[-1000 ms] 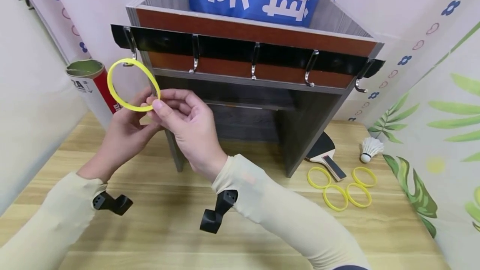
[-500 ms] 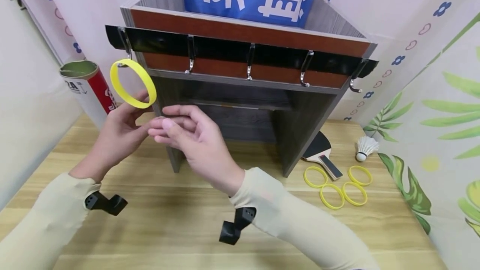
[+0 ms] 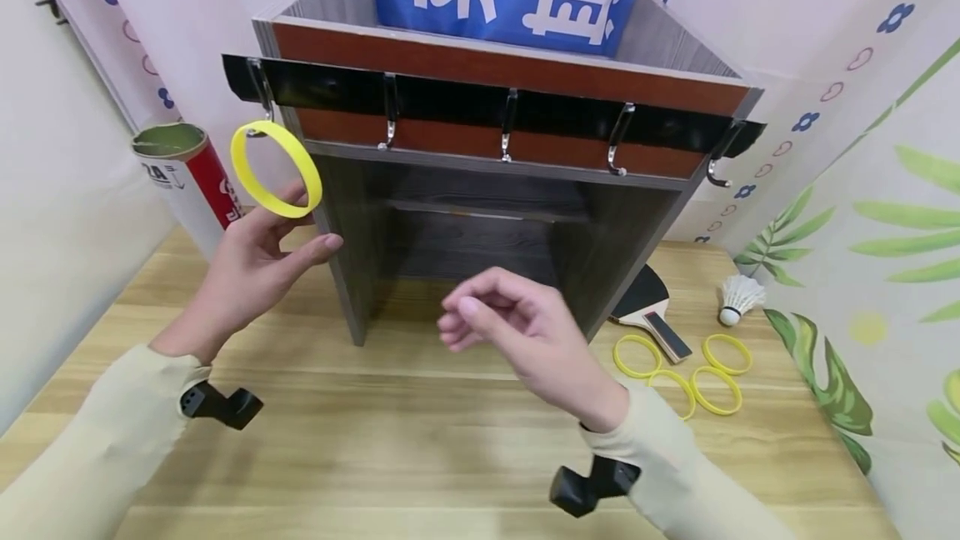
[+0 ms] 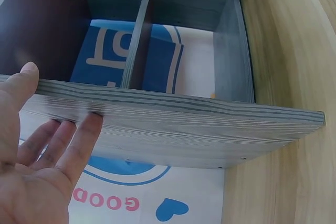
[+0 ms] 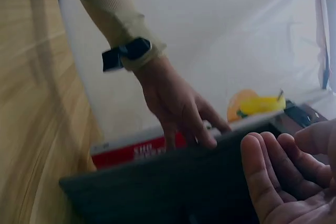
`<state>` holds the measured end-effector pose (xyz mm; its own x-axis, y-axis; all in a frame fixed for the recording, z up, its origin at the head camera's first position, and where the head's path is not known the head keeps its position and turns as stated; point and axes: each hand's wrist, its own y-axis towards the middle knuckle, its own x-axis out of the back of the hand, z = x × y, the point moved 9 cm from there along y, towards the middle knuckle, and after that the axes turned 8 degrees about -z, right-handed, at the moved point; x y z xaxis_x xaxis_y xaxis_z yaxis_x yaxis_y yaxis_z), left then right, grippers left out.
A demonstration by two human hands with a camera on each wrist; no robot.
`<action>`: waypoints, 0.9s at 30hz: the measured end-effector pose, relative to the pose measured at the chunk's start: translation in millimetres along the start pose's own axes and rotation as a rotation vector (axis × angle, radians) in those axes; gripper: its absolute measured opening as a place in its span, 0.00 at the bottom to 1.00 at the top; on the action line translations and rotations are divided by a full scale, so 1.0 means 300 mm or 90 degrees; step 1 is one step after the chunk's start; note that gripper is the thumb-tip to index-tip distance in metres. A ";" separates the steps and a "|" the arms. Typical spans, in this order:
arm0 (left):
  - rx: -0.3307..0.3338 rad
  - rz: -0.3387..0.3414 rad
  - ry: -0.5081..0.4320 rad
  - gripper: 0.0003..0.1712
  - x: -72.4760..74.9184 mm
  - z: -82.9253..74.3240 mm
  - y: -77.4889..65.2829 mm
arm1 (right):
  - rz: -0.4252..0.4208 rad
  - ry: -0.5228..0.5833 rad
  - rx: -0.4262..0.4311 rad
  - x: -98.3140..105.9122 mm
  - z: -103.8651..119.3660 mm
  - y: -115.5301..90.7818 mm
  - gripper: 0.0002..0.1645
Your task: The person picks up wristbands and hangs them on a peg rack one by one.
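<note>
A yellow ring hangs on the leftmost hook of a black strip across the front of a grey wooden shelf. Just below the ring is my left hand, which holds nothing. In the left wrist view, the left hand's fingertips lie against the shelf's side panel, with the thumb by its front edge. My right hand is in the air before the shelf's opening, its fingers loosely bent and nothing in them. The right wrist view shows those bent fingers too.
Several yellow rings lie on the table at the right, partly behind my right sleeve. Near them are a table tennis paddle and a shuttlecock. A red and white tube stands left of the shelf.
My right hand has let go of the yellow ring and moved away, right and down. The ring now hangs on the leftmost hook. My left hand has stayed beside the shelf, its thumb spread outward.
</note>
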<state>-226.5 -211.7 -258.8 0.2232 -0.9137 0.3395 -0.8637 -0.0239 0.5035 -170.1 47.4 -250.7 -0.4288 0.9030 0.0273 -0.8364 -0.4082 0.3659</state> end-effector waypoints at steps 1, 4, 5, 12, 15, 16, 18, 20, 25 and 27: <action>-0.001 0.001 -0.002 0.35 -0.001 0.001 0.000 | -0.010 -0.009 -0.002 0.029 -0.006 -0.015 0.13; 0.003 0.002 -0.025 0.37 -0.004 0.003 0.000 | -0.046 -0.019 -0.033 0.122 -0.037 -0.062 0.12; 0.000 0.000 -0.027 0.37 -0.003 0.002 0.000 | -0.059 -0.015 -0.048 0.157 -0.050 -0.079 0.11; -0.014 0.004 -0.007 0.37 -0.004 -0.004 0.006 | -0.190 0.074 -0.065 0.441 -0.086 -0.219 0.16; -0.015 0.006 -0.009 0.36 -0.004 -0.008 0.008 | -0.259 0.069 -0.061 0.565 -0.092 -0.279 0.16; -0.017 0.007 -0.010 0.36 -0.003 -0.010 0.008 | -0.284 0.048 -0.062 0.608 -0.095 -0.299 0.15; -0.014 0.004 -0.013 0.36 -0.002 -0.009 0.010 | -0.320 -0.023 -0.062 0.692 -0.096 -0.335 0.12; -0.003 0.003 -0.014 0.37 -0.001 -0.008 0.009 | -0.353 -0.102 -0.077 0.779 -0.106 -0.374 0.09; 0.017 0.001 -0.007 0.36 -0.001 -0.001 0.002 | -0.386 -0.422 -0.221 0.968 -0.171 -0.495 0.13; 0.013 0.000 -0.001 0.34 0.000 0.000 0.001 | -0.368 -0.557 -0.300 1.021 -0.200 -0.542 0.20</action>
<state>-226.7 -211.6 -258.6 0.2224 -0.9147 0.3375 -0.8726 -0.0323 0.4874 -186.0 382.2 -357.6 0.2910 0.6801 0.6729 -0.9545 0.2547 0.1553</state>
